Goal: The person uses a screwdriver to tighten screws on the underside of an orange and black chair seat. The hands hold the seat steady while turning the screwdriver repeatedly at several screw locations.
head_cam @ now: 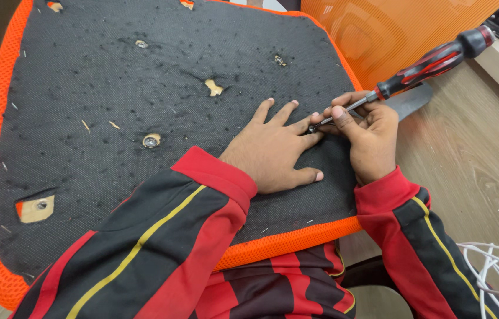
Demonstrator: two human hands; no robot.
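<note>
**Screwdriver tip at seat underside, both hands on it**

Wooden desktop runs along 3 o'clock, with an upturned chair seat filling most of my view: black felt backing, orange mesh rim. I see my left hand lying flat and spread on the felt, palm down, gripping nothing, fingertips touching the screwdriver's tip area. My right hand is curled closed around the metal shaft of a screwdriver, pinching it low near the tip. Its red-and-black handle sticks out toward 2 o'clock, tilted up off the seat. The tip sits on the felt between both hands, right of seat centre; whatever it meets is hidden by fingers. A screw hole with bolt shows at 9 o'clock from the left hand. White cables lie at 4 o'clock. Orange mesh chair back stands at 1 o'clock.
</note>
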